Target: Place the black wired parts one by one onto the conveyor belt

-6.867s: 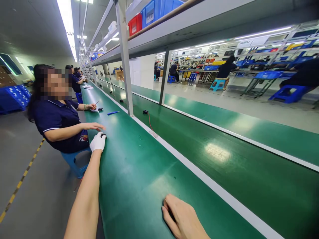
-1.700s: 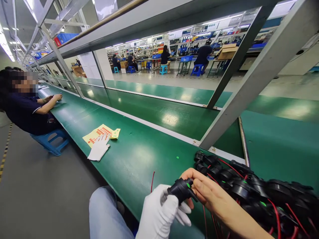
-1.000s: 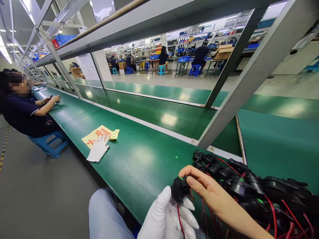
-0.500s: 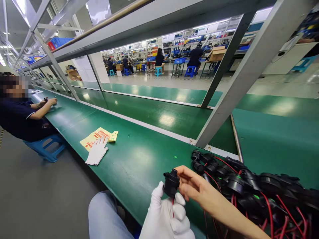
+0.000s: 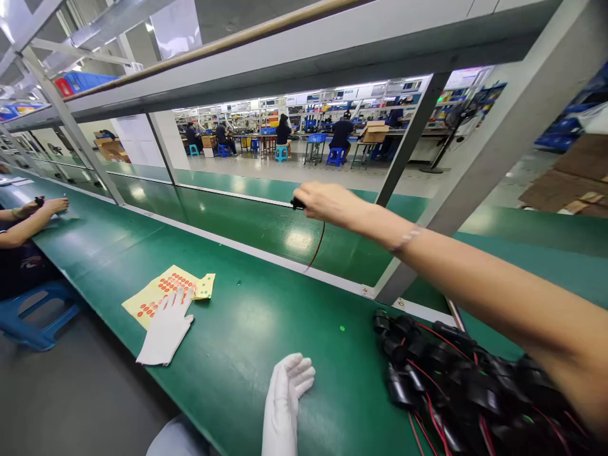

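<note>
Black part (image 5: 297, 204) up over green belt (image 5: 247, 221), right hand (image 5: 327, 201) gripping it, not set down yet. Left hand (image 5: 285, 386) open in white glove (image 5: 280, 421), holds nothing. Many more parts (image 5: 456, 380) piled on desk (image 5: 237, 342).

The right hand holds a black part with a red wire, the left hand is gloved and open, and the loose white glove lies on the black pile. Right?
The loose white glove lies partly on the yellow sheet, not the black pile, as the head view shows. The right hand holds a black part with a red wire, and the left hand is gloved and open.
</note>
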A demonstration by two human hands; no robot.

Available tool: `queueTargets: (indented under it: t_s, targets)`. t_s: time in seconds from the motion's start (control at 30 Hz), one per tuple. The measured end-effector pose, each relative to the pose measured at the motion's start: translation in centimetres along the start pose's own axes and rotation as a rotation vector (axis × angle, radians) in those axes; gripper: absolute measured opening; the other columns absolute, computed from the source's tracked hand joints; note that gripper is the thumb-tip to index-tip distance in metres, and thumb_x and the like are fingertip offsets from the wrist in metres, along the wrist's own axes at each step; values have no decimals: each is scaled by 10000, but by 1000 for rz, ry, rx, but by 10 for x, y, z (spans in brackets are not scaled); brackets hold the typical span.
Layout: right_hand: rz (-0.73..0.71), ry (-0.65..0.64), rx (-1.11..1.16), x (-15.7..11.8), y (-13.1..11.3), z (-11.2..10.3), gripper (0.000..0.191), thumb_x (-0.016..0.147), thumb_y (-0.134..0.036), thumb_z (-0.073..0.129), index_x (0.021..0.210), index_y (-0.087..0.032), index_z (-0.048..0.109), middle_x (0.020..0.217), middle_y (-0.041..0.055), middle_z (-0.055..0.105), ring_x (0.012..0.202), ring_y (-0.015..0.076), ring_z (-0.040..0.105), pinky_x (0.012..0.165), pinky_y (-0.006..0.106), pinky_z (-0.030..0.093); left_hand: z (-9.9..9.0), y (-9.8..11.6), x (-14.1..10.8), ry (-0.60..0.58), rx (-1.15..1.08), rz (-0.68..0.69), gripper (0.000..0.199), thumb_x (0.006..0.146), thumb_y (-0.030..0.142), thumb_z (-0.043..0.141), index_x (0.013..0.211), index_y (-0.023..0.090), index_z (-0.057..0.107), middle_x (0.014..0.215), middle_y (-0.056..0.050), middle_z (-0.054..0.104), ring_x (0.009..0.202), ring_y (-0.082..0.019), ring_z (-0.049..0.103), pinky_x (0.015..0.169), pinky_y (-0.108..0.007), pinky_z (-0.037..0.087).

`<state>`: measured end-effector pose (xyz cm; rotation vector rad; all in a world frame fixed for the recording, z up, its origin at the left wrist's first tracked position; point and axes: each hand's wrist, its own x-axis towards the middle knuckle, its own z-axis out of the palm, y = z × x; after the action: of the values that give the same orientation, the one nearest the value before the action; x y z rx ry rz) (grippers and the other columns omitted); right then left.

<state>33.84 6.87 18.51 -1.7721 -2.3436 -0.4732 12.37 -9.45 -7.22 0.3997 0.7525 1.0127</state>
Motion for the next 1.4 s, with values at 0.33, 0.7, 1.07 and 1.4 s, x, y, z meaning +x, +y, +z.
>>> queueTargets:
  t_s: [0.33, 0.7, 1.07, 1.4]
  targets:
    - [-49, -432, -85, 26, 1, 114, 296, 988, -311, 629, 1247, -168, 620, 1239, 88, 656, 1019, 223, 680, 857, 421, 588, -10, -14, 8, -39, 131, -23, 594, 663, 685, 785, 932, 156, 802, 950, -164, 807, 893, -326, 756, 891, -477, 550]
    - [-15, -440, -151, -225, -37, 55, 160, 886, -277, 734, 896, -135, 662, 846, 59, 718, 729, 196, 699, 612, 291, 551, 13, -26, -12, -14, 299, -32, 483, 733, 623, 737, 887, 166, 752, 898, -142, 790, 873, -330, 751, 955, -535, 524]
    - [-18, -108, -26, -278, -60, 80, 328, 707, -172, 799, 944, -182, 572, 858, 113, 709, 762, 304, 704, 610, 386, 589, 44, -19, -51, -158, 314, -42, 353, 798, 488, 752, 972, 180, 764, 980, -112, 795, 995, -312, 731, 1029, -501, 474]
    - [-249, 409, 520, -278, -104, 38, 388, 873, -112, 612, 1242, -188, 519, 990, 98, 743, 893, 212, 731, 804, 306, 607, 67, 24, -86, -469, 544, 71, 463, 827, 562, 701, 1074, 170, 710, 1032, -101, 764, 995, -296, 686, 909, -387, 490]
